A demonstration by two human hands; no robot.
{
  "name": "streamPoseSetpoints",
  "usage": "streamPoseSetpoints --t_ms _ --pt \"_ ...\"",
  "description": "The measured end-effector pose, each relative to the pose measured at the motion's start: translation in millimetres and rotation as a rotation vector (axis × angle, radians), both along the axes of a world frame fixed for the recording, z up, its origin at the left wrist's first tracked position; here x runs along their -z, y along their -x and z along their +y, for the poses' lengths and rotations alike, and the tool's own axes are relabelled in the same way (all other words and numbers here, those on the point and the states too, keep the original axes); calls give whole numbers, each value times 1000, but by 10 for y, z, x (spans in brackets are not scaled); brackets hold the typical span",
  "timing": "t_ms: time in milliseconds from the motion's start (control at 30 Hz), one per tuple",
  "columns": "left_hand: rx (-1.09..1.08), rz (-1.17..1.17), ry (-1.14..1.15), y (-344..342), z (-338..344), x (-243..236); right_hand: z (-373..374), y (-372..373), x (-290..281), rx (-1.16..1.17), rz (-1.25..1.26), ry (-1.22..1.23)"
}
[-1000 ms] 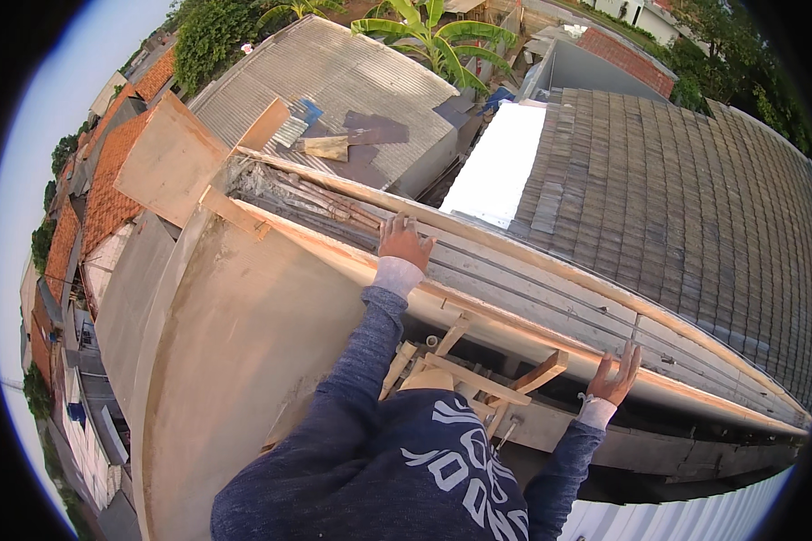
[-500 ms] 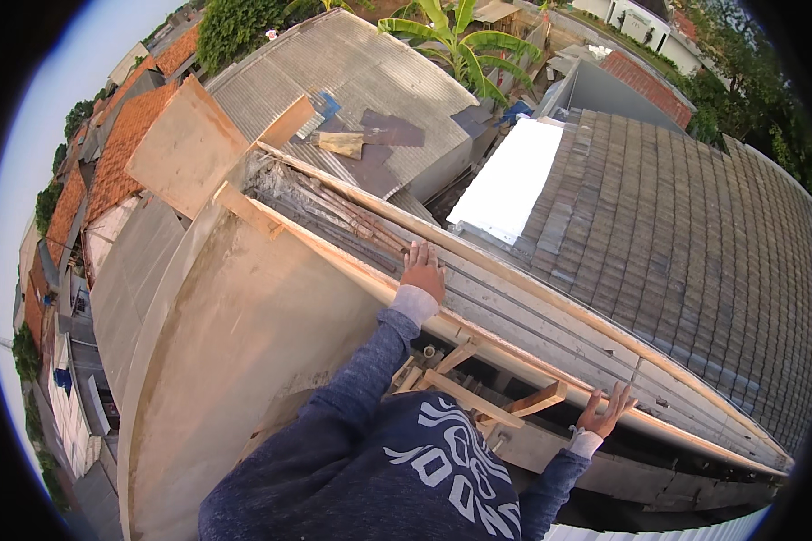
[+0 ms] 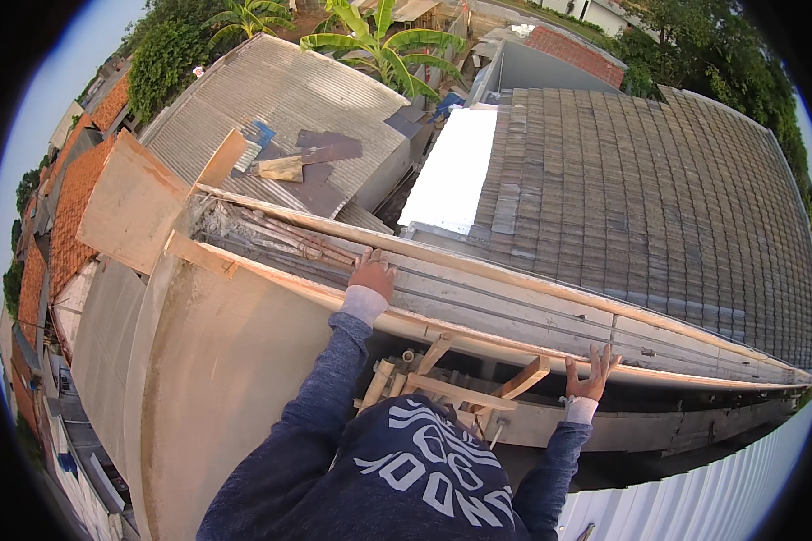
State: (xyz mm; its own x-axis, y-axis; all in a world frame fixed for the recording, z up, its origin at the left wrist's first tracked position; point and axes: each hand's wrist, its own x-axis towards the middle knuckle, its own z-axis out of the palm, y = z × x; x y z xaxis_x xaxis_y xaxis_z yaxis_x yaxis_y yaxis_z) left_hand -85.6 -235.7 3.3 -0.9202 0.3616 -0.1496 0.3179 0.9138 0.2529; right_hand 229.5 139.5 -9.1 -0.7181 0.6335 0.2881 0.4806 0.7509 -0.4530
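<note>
A long wooden formwork trough runs from the far left to the right, its near board [image 3: 478, 332] and far board [image 3: 514, 275] enclosing steel reinforcing bars [image 3: 460, 288]. My left hand [image 3: 373, 274] lies across the near board's top edge, fingers reaching over the bars inside. Farther right, my right hand [image 3: 589, 374] rests on the same edge with its fingers spread. Neither hand has a loose thing in it. Blue-grey sleeves with pale cuffs cover both arms.
Below the near board, wooden props [image 3: 465, 390] stand beside a dark gap. A curved concrete surface [image 3: 235, 361] lies to the left, with a plywood panel [image 3: 131, 203] at the trough's far end. Tiled roof [image 3: 641, 198] spreads beyond; pale corrugated sheeting [image 3: 686, 505] is at lower right.
The view has turned, so the trough lies flatter across it and the roofs sit farther left. Both hands remain on the near board.
</note>
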Motion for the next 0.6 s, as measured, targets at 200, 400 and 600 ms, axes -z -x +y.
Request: streamPoseSetpoints --t_ms 200,400,600 --pt "42 75 -78 7 -23 -40 -65 7 -43 59 -10 22" --pt "34 110 -67 100 -150 147 -117 115 -149 107 -11 67" --pt "2 77 -27 85 -7 3 -77 49 -161 157 -100 148"
